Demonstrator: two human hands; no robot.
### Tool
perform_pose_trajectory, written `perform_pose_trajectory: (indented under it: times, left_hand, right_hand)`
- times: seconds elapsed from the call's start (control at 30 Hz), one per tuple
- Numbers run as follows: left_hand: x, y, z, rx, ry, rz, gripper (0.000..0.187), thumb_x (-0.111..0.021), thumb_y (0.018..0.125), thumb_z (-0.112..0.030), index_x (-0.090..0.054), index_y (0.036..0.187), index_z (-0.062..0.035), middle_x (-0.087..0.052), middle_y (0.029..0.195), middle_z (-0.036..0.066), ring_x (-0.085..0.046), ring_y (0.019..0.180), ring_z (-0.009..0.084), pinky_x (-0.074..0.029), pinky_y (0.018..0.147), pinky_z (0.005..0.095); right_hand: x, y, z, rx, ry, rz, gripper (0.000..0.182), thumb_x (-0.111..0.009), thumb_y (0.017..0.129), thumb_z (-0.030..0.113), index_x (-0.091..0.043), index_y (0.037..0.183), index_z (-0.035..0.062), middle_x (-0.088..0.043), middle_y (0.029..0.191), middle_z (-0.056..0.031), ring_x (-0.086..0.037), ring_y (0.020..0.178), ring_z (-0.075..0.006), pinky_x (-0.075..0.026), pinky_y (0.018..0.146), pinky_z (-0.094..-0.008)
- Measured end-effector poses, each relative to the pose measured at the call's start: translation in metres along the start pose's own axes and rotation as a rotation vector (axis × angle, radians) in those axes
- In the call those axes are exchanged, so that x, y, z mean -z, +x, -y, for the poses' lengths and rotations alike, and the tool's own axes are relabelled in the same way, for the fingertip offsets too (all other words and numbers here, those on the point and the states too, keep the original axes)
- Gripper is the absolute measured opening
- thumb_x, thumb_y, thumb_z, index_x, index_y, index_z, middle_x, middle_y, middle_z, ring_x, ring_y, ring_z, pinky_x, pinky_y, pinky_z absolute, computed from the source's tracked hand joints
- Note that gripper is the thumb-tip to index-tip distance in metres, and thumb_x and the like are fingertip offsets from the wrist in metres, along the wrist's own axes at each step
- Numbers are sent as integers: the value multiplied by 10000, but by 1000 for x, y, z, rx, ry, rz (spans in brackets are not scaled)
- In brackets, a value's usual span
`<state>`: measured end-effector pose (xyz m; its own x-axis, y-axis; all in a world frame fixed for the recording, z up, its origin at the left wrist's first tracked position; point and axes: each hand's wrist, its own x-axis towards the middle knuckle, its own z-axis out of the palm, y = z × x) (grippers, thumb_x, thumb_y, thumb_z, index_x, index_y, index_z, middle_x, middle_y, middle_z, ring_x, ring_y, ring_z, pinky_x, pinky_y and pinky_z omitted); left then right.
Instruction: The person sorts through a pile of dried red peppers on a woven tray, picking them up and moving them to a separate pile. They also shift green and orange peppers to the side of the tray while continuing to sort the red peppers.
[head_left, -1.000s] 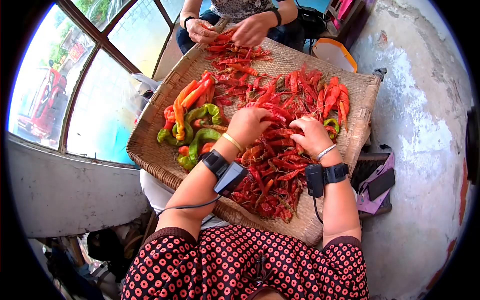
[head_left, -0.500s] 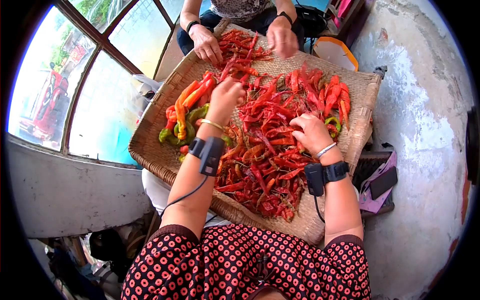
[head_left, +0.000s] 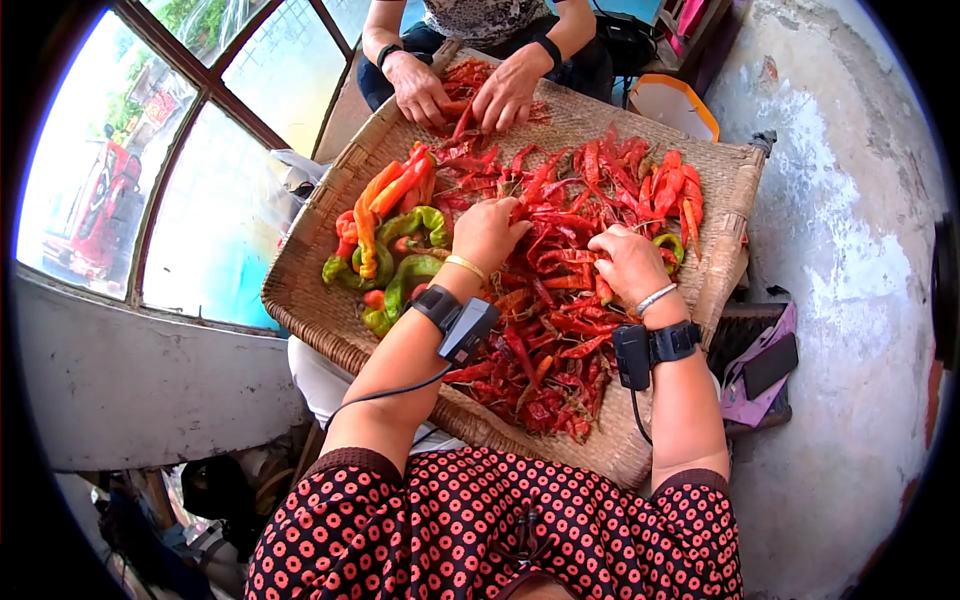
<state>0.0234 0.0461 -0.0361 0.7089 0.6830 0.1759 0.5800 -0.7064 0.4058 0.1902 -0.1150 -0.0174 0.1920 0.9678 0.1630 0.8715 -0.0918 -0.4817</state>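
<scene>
A pile of wrinkled red chili peppers (head_left: 560,330) lies in a shallow woven basket (head_left: 735,190). My left hand (head_left: 485,238) is over the middle of the pile, its fingers bent and pressed together among the chilies; what they pinch is hidden. To its right, my right hand (head_left: 632,265) has its fingers curled round a red chili pepper (head_left: 603,289) whose end sticks out below them. Fresh green peppers (head_left: 405,275) and orange-red peppers (head_left: 385,195) sit on the basket's left side. Another green pepper (head_left: 670,245) is just beyond my right hand.
Across the basket, another person's two hands (head_left: 505,92) work at a smaller heap of red chilies (head_left: 468,75). An orange-rimmed container (head_left: 680,105) stands behind the far right corner. A dark phone (head_left: 770,365) lies at right, beside the wall (head_left: 840,300). Windows (head_left: 200,200) line the left.
My left hand has come back toward me and right, uncovering green peppers. My right hand has hardly moved. The other person's right-side hand has moved down and inward to the chilies.
</scene>
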Motion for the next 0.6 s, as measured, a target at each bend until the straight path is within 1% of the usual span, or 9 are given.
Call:
perform_pose_trajectory:
  times: [0.07,0.13,0.27,0.33,0.37,0.43,0.47,0.5,0.6]
  left_hand:
    - [-3,0,1,32,-5,-9,325,-649,742,-313,-623,983,-97,-629,857,134,-601,826,294,-485,720,394]
    - [-3,1,2,97,-60,-9,263,-653,738,-297,-655,895,-86,-642,799,129,-609,785,300,-487,693,395]
    - [14,2,-1,101,-214,-69,206,-646,745,-253,-664,825,-64,-643,745,131,-620,714,287,-487,646,373]
    - [30,4,-2,199,-449,43,173,-643,745,-208,-658,776,-39,-639,702,119,-620,645,229,-479,614,344]
    - [21,7,14,191,-602,69,151,-629,773,-170,-648,780,-21,-628,664,70,-584,604,141,-461,569,290]
    - [43,8,10,280,-916,130,136,-615,803,-152,-639,777,-20,-606,652,21,-542,578,89,-435,525,241]
    - [58,6,3,375,-1010,137,89,-608,818,-159,-623,773,-83,-585,657,-20,-463,530,29,-363,451,177]
    - [63,8,6,390,-1095,95,126,-593,837,-183,-601,750,-92,-565,635,-25,-442,508,32,-337,433,170]
    - [69,15,27,406,-1350,-20,125,-580,845,-175,-598,763,-83,-600,687,7,-464,518,41,-339,425,174]
  right_hand:
    - [-1,1,0,-10,-9,30,188,-599,707,69,-630,892,71,-576,875,-124,-567,857,-308,-468,761,-396]
    - [-4,1,-3,-8,-16,90,180,-603,709,82,-633,886,71,-578,864,-126,-566,857,-310,-466,761,-398]
    - [-2,1,-1,-23,-17,115,185,-615,713,105,-631,894,70,-579,875,-128,-566,858,-314,-462,763,-402]
    - [3,-1,2,-43,-15,132,192,-625,717,124,-629,900,68,-578,885,-130,-566,860,-315,-460,761,-404]
    - [1,-2,0,-45,-13,133,192,-625,717,124,-629,900,68,-578,885,-130,-566,860,-315,-460,761,-404]
    - [-1,-2,-5,-21,-17,147,200,-638,713,141,-625,899,69,-575,877,-130,-566,854,-315,-460,757,-405]
    - [0,-2,-4,-21,-16,148,200,-638,713,141,-625,899,69,-575,877,-130,-566,854,-315,-460,757,-405]
    - [1,-2,-3,-37,-34,159,185,-634,712,140,-627,883,68,-572,872,-130,-566,851,-314,-460,756,-405]
    - [3,-1,0,-74,-70,187,147,-618,715,139,-631,843,67,-568,850,-130,-566,843,-313,-460,752,-405]
